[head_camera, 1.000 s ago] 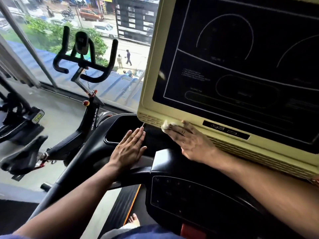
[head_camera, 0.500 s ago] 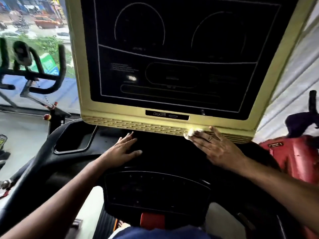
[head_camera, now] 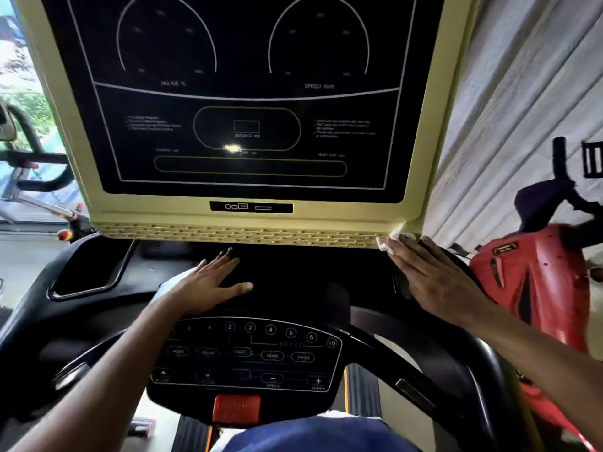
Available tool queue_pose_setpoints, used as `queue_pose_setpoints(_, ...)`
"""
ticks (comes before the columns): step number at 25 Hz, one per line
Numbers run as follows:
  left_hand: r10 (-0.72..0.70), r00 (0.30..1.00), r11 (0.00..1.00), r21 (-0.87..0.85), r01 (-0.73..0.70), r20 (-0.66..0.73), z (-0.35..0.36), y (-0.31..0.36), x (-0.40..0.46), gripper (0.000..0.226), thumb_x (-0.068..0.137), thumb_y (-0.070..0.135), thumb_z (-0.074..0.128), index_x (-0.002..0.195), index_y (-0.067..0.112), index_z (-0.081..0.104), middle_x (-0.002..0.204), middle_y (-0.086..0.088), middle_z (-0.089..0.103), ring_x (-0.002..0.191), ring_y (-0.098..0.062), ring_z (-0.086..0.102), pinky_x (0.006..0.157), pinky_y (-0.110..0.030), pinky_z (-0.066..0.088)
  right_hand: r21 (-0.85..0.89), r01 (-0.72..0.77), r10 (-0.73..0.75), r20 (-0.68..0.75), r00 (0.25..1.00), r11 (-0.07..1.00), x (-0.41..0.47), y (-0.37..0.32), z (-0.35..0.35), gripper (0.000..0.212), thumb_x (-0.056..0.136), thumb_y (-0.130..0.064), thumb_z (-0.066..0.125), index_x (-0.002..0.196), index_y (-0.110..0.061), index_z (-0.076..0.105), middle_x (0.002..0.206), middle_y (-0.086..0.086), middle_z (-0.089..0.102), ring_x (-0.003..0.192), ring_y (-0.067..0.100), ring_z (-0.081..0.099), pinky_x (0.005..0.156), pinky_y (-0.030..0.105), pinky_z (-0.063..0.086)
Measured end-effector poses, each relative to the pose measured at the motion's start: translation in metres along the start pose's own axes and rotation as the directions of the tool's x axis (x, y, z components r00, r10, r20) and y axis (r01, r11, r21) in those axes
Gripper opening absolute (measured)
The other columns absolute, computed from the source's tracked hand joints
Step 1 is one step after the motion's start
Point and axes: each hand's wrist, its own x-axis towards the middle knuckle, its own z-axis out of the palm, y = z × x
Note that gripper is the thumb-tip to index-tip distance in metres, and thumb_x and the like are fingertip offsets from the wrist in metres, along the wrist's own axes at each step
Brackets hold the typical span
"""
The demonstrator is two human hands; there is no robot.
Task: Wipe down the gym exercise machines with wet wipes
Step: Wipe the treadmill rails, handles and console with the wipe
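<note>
A treadmill console fills the view, with a cream-yellow frame (head_camera: pixel 326 216) around a dark display (head_camera: pixel 248 93). My right hand (head_camera: pixel 430 278) presses a small white wet wipe (head_camera: pixel 390 241) with straight fingers against the vented lower strip of the frame, at its bottom right corner. Flat on the black dashboard (head_camera: pixel 293 275) below the display lies my left hand (head_camera: pixel 208 282), fingers spread, holding nothing.
A black keypad panel (head_camera: pixel 248 353) with speed buttons and a red stop tab (head_camera: pixel 236 407) sits below my hands. Curved black handrails (head_camera: pixel 424 363) flank it. A red machine (head_camera: pixel 535 275) stands at the right by a white corrugated wall. A spin bike (head_camera: pixel 29 177) stands left by the window.
My right hand has slid the wipe rightward along the vented strip, from its left end to its right corner. My view has swung right with it. My left hand stays resting on the dashboard.
</note>
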Motion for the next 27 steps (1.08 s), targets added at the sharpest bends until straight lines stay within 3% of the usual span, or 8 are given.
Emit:
queue_pose_setpoints(2, 0.046, 0.987, 0.999, 0.001, -0.046, -0.155, 0.006, 0.001, -0.003, 0.095, 0.081, 0.093, 0.034, 0.160, 0.041, 0.031, 0.168, 0.014, 0.024, 0.154, -0.005, 0.021, 0.128, -0.034, 0.022, 0.080, -0.064, 0.074, -0.120, 0.990, 0.995, 0.013, 0.006, -0.010, 0.067, 0.092, -0.003, 0.055, 0.156, -0.003, 0.034, 0.169, 0.008, 0.021, 0.156, 0.026, 0.021, 0.122, 0.055, 0.028)
queue_pose_setpoints(4, 0.247, 0.823, 0.968, 0.088, -0.236, -0.512, 0.007, 0.019, -0.007, 0.073, 0.091, 0.084, 0.041, 0.149, 0.040, 0.050, 0.152, 0.012, 0.054, 0.136, -0.016, 0.057, 0.107, -0.043, 0.052, 0.086, -0.108, 0.122, -0.180, 0.976, 0.990, 0.038, 0.021, -0.028, 0.072, 0.090, -0.007, 0.060, 0.157, -0.002, 0.032, 0.169, 0.010, 0.018, 0.157, 0.028, 0.017, 0.124, 0.054, 0.022)
queue_pose_setpoints(6, 0.465, 0.511, 0.884, 0.343, -0.318, -0.723, -0.003, 0.041, 0.003, 0.062, 0.099, 0.056, 0.054, 0.151, 0.024, 0.050, 0.159, 0.000, 0.048, 0.141, -0.025, 0.052, 0.112, -0.050, 0.047, 0.051, -0.115, 0.122, -0.156, 0.980, 0.992, 0.059, 0.038, -0.043, 0.080, 0.089, -0.015, 0.063, 0.160, -0.006, 0.027, 0.170, 0.012, 0.012, 0.158, 0.029, 0.011, 0.125, 0.055, 0.017)
queue_pose_setpoints(8, 0.475, 0.399, 0.880, 0.421, -0.221, -0.784, -0.029, 0.068, 0.022, 0.073, 0.101, 0.049, 0.052, 0.162, 0.012, 0.032, 0.172, -0.008, 0.018, 0.159, -0.028, 0.021, 0.126, -0.056, 0.022, 0.018, -0.125, 0.126, -0.141, 0.982, 0.992, 0.069, 0.043, -0.044, 0.084, 0.089, -0.019, 0.064, 0.161, -0.012, 0.023, 0.171, 0.012, 0.007, 0.158, 0.031, 0.010, 0.125, 0.058, 0.015)
queue_pose_setpoints(11, 0.382, 0.421, 0.920, 0.383, -0.088, -0.822, -0.062, 0.087, 0.053, 0.081, 0.104, 0.056, 0.039, 0.166, 0.013, 0.011, 0.174, -0.010, -0.004, 0.161, -0.026, -0.003, 0.127, -0.062, 0.007, -0.051, -0.143, 0.136, -0.127, 0.983, 0.988, 0.068, 0.031, -0.030, 0.092, 0.086, -0.031, 0.065, 0.162, -0.012, 0.018, 0.171, 0.011, 0.006, 0.158, 0.031, 0.010, 0.124, 0.061, 0.014)
queue_pose_setpoints(13, 0.370, 0.455, 0.913, 0.408, -0.016, -0.810, -0.070, 0.090, 0.066, 0.080, 0.105, 0.057, 0.032, 0.167, 0.014, 0.006, 0.174, -0.010, -0.007, 0.161, -0.025, -0.006, 0.126, -0.065, 0.006, -0.097, -0.079, 0.069, -0.098, 0.993, 0.992, 0.066, 0.022, -0.023, 0.092, 0.087, -0.044, 0.062, 0.163, -0.014, 0.018, 0.172, 0.007, 0.007, 0.158, 0.030, 0.009, 0.125, 0.058, 0.013)
queue_pose_setpoints(17, 0.386, 0.409, 0.902, 0.432, 0.024, -0.827, -0.075, 0.094, 0.077, 0.078, 0.105, 0.057, 0.030, 0.167, 0.014, 0.008, 0.175, -0.010, -0.003, 0.161, -0.026, -0.001, 0.126, -0.066, 0.006, -0.185, 0.039, -0.060, -0.110, 0.992, 0.982, 0.071, 0.041, -0.031, 0.083, 0.094, -0.054, 0.056, 0.162, -0.017, 0.025, 0.171, 0.005, 0.013, 0.157, 0.026, 0.016, 0.122, 0.061, 0.018)
queue_pose_setpoints(27, 0.422, 0.313, 0.894, 0.448, 0.013, -0.851, -0.124, 0.107, 0.077, 0.085, 0.102, 0.062, 0.036, 0.166, 0.011, 0.012, 0.174, -0.011, -0.001, 0.161, -0.026, 0.003, 0.128, -0.058, 0.006, -0.264, -0.282, 0.172, -0.375, 0.911, 0.922, 0.232, 0.141, -0.153, 0.081, 0.103, -0.068, 0.024, 0.164, -0.018, 0.004, 0.172, 0.008, 0.001, 0.158, 0.026, 0.002, 0.124, 0.061, 0.005)
